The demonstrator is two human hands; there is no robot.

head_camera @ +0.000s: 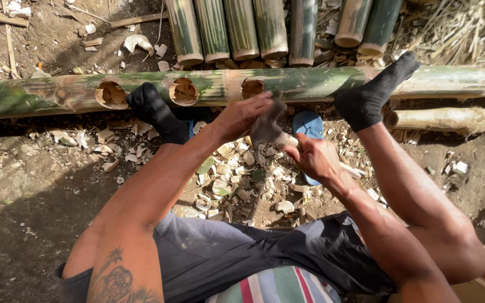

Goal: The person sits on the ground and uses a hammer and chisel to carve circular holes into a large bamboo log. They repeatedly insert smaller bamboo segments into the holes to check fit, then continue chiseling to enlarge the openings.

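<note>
Both hands on blurred tool, just below bamboo pole w/ holes.

From up here I see my left hand and right hand close together over a heap of pale wood chips, both around a small blurred tool whose kind I cannot make out. Just beyond them a long green bamboo pole lies across the ground with three round holes cut in its side, and both my black-socked feet press against it. Behind the pole a row of cut bamboo sections lies side by side, and a blue sandal sits beneath my hands.
</note>
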